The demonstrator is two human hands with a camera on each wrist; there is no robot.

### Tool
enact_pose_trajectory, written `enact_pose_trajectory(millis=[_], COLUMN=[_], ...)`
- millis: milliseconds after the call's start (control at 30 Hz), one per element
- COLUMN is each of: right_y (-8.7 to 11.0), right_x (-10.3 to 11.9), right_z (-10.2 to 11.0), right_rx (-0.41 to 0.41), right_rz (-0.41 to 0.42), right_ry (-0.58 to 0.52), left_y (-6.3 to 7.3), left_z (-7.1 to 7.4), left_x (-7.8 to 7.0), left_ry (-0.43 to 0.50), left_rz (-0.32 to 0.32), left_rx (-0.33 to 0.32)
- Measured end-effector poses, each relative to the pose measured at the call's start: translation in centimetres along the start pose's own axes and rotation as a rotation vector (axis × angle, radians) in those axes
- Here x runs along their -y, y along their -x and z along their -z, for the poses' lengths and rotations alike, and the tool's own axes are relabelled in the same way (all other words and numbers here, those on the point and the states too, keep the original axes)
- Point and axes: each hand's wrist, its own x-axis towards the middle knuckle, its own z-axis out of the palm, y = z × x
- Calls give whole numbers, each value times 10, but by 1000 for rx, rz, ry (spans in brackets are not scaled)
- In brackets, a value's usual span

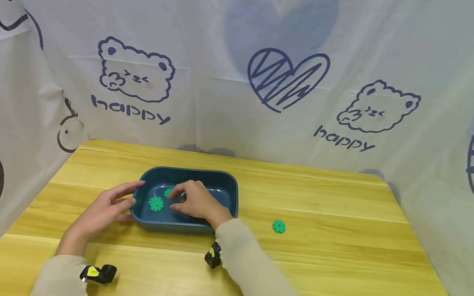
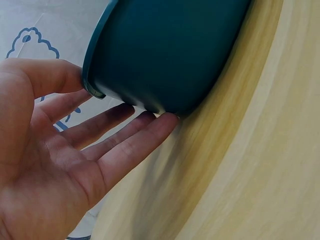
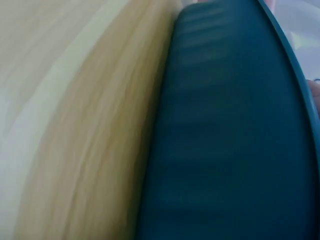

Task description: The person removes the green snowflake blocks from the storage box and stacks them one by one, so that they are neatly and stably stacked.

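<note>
A dark blue rectangular bin lies on the table with small green notched discs inside. One disc shows whole near the bin's left end, while others are partly covered by the right hand. My left hand touches the bin's left end. In the left wrist view its long fingers are extended against the bin's outer wall, with the thumb at the rim. My right hand reaches over the front rim into the bin. Its thumb and index finger are bent, with a visible gap between their tips, close to a green disc.
Another green notched disc lies on the wooden table, right of the bin. White cloth printed with bears and hearts hangs behind the table and along both sides. Each wrist carries a small black camera.
</note>
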Motion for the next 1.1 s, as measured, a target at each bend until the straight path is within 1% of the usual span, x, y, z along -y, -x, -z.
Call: enact_pose_trajectory(millis=[233, 467, 600, 700, 867, 1100], right_y=[-13, -23, -25, -27, -27, -27], right_x=[9, 11, 9, 9, 8, 6], right_z=[-16, -20, -21, -22, -26, -28], right_rx=[12, 43, 47, 48, 67, 57], right_rz=[14, 6, 13, 24, 43, 76], right_ry=[67, 131, 134, 128, 148, 153], left_y=[1, 2, 0, -1, 0, 0], left_z=[1, 2, 2, 2, 2, 1], left_x=[0, 1, 1, 2, 3, 5], left_ry=[9, 15, 17, 17, 17, 13], left_rz=[-4, -30, -35, -34, -35, -44], left_rx=[2, 7, 17, 15, 11, 9])
